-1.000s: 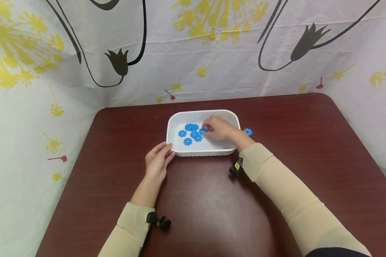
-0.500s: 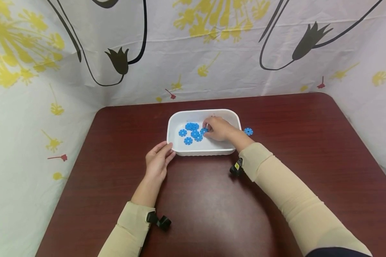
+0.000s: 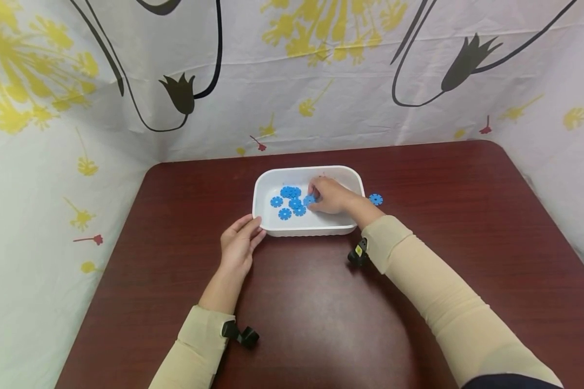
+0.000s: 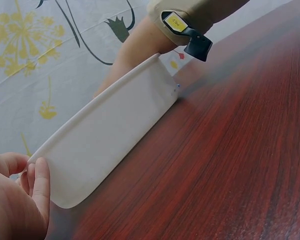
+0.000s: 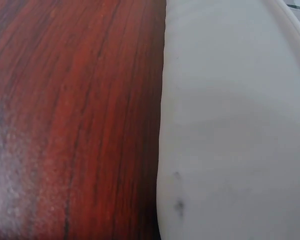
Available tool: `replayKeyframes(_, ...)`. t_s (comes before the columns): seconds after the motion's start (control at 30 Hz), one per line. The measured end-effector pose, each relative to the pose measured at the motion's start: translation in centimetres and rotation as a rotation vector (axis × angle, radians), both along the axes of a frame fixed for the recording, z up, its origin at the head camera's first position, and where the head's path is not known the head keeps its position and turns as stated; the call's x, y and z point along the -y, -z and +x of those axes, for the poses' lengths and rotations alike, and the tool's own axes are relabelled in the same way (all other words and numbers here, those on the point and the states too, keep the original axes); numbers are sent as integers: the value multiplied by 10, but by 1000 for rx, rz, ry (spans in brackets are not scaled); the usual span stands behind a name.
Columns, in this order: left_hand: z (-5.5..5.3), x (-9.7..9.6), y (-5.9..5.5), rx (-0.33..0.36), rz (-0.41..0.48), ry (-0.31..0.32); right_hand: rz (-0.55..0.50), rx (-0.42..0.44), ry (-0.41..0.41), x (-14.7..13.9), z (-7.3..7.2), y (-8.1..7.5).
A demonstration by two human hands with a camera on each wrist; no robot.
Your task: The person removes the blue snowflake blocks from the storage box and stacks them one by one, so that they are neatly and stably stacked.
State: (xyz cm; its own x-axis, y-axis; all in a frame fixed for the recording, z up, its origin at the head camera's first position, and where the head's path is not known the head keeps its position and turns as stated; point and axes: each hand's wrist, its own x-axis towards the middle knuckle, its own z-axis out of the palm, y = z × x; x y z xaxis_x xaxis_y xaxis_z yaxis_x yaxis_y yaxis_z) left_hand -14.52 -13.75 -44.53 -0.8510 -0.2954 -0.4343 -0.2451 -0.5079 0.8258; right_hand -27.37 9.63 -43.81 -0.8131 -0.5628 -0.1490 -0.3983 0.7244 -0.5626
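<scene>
A white plastic tray [image 3: 311,232] lies on the table with several blue notched plastic discs [image 3: 284,214] in its left half. My left hand [image 3: 236,246] grips the tray's near left corner, thumb at the rim and fingers against the outer wall, as the left wrist view also shows. Reaching over the right side, my right hand [image 3: 332,195] is down inside the tray, its thumb and fingers pinching one blue disc [image 3: 309,200] beside the others. The right wrist view holds only the tray's outer wall [image 5: 230,120] and the tabletop; the hand is hidden there.
A single blue disc [image 3: 376,199] lies on the dark red wooden table [image 3: 311,302], just outside the tray's right end. A white cloth [image 3: 350,119] with printed flowers hangs behind the table and at its sides.
Between my right thumb and fingers, the blue disc has tilted and lifted slightly. Left hand, tray and the other discs keep their places.
</scene>
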Motion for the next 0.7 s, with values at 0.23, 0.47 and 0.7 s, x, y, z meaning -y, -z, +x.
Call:
replayKeyframes(0.23, 0, 0, 1, 4, -4, 9, 0, 37, 28, -1, 3, -2)
replayKeyframes(0.47, 0, 0, 0, 2, -5, 9, 22, 55, 2, -4, 3, -6)
replayKeyframes(0.7, 0, -1, 1, -10, -17, 6, 18, 20, -40, -6, 3, -9)
